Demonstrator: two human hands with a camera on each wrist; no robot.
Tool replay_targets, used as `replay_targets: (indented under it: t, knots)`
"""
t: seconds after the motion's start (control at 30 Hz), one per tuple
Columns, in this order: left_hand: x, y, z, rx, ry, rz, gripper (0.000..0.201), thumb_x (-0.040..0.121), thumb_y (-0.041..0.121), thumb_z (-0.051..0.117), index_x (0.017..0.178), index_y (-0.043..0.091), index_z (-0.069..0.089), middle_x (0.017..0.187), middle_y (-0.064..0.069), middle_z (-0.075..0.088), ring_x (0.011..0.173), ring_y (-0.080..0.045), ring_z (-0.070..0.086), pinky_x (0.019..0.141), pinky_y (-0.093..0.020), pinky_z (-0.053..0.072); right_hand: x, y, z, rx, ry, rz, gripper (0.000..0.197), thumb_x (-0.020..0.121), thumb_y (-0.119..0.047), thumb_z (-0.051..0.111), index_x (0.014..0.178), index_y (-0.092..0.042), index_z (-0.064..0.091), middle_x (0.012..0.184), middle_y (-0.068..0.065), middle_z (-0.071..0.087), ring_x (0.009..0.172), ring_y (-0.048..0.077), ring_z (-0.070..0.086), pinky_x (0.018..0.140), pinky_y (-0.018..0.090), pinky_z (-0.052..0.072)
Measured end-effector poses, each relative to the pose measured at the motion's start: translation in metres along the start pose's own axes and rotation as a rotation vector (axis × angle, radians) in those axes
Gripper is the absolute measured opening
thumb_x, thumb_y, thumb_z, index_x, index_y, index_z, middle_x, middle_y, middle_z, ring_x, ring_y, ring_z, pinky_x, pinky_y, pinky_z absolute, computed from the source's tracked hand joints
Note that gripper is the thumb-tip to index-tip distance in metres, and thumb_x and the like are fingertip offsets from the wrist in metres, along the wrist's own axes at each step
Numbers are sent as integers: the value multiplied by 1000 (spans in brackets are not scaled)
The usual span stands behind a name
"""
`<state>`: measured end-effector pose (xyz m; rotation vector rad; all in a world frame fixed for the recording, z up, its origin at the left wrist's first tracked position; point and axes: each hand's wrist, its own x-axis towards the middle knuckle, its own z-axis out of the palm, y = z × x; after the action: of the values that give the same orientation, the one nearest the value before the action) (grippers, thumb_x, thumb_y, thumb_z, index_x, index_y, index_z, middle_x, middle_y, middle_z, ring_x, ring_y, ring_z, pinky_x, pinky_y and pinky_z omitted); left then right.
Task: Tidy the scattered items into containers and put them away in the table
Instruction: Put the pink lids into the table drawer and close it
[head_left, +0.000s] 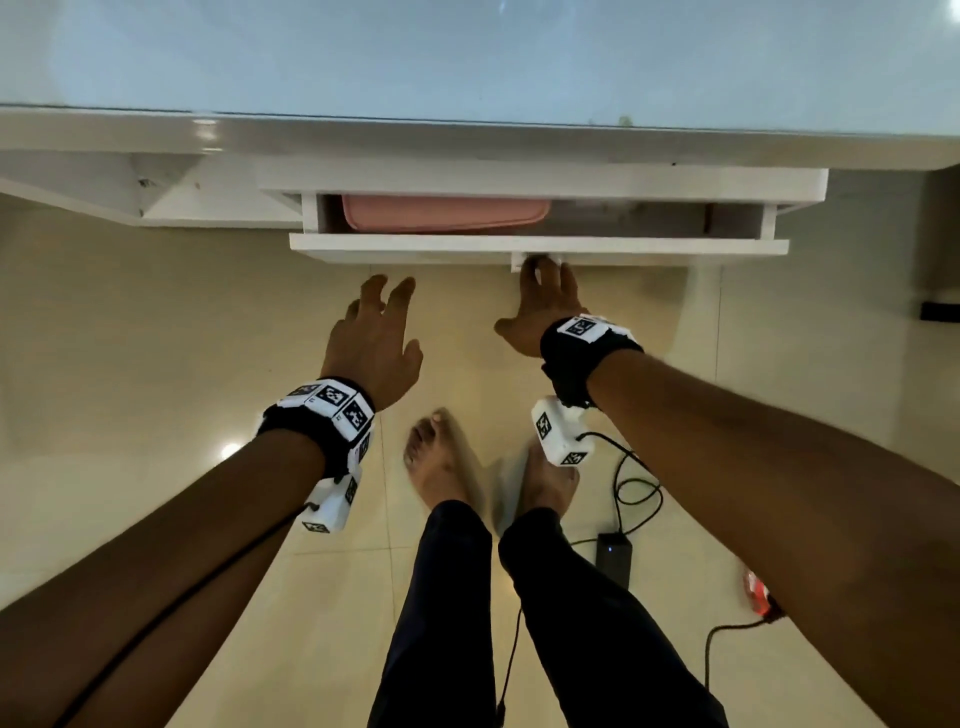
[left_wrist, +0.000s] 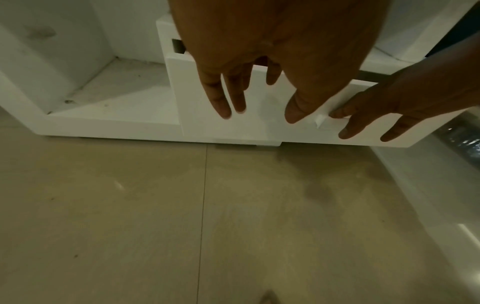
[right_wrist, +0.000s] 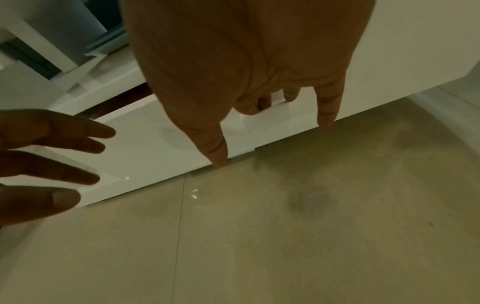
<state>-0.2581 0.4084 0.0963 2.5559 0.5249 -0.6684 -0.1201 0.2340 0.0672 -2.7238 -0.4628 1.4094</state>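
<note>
Pink container (head_left: 444, 214) in open drawer (head_left: 537, 244)

Pink container (head_left: 444, 213): far part hidden under the counter (head_left: 467, 143), contents unseen.
Drawer handle (head_left: 535, 258): mostly covered by the right hand (head_left: 540, 312); grip unclear.
Red object (head_left: 756, 592), lower right: blurred, partly behind the forearm.

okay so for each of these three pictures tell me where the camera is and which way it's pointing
Head: worn on the head, looking down at the white table, its part-open drawer with a pink container; both forearms, legs, feet show.
Left wrist: looks along the left hand at the drawer front; its fingers are spread, off the drawer.
Right wrist: looks along the right hand, fingers on the drawer handle.
Shared: both wrist views show the drawer front and the other hand.
</note>
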Motion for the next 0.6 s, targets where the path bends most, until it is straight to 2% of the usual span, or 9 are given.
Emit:
replay_targets:
  t: [0.1, 0.23, 0.33, 0.4, 0.47, 0.53, 0.6]
  knots:
    - [14, 2, -3, -25, -37, 24, 67, 86, 26, 58, 147, 18, 30, 145, -15, 32, 115, -40, 51, 86, -50, 51, 21, -5, -22, -19, 44, -19, 97, 86, -42, 61, 155, -19, -3, 161, -10, -10, 149, 25, -16, 114, 49, 29]
    - [16, -1, 3, -23, -124, 42, 55, 88, 27, 54, 141, 19, 39, 134, -11, 45, 108, -35, 57, 82, -46, 52, 40, -5, -37, -105, 28, -28, 96, 87, -42, 58, 155, -19, -7, 162, -4, -16, 149, 23, -18, 113, 52, 29]
    - [9, -4, 6, -25, -167, 24, 48, 89, 28, 53, 136, 21, 45, 125, -7, 51, 98, -31, 61, 78, -44, 53, 39, 4, -38, -119, 32, -62, 96, 86, -39, 60, 155, -23, -5, 161, -10, -12, 149, 23, -15, 110, 52, 33]
    - [2, -5, 5, -37, -172, 17, 44, 90, 28, 52, 133, 21, 48, 121, -6, 54, 94, -29, 62, 77, -43, 54, 37, 6, -44, -116, 26, -85, 94, 86, -39, 61, 155, -24, -2, 161, -10, -8, 150, 25, -10, 112, 50, 31]
    - [-7, -5, -1, -61, -157, 6, 40, 90, 27, 52, 130, 22, 51, 117, -4, 58, 92, -27, 63, 77, -42, 54, 31, 0, -55, -102, -14, -91, 88, 88, -40, 59, 155, -21, 6, 162, -4, -1, 150, 29, 0, 116, 46, 27]
    - [-14, -4, -13, -112, -133, -28, 35, 90, 27, 54, 125, 22, 56, 109, -1, 63, 91, -24, 63, 80, -39, 53, 19, -12, -71, -82, -42, -94, 76, 89, -41, 58, 152, -17, 23, 159, 6, 17, 143, 33, 25, 112, 42, 33]
    - [-24, -2, -32, -236, -101, -132, 27, 90, 26, 56, 117, 24, 61, 99, 2, 66, 87, -21, 63, 81, -33, 51, -5, -28, -88, -45, -45, -163, 64, 91, -42, 57, 147, -19, 37, 152, 6, 35, 135, 30, 40, 108, 35, 38]
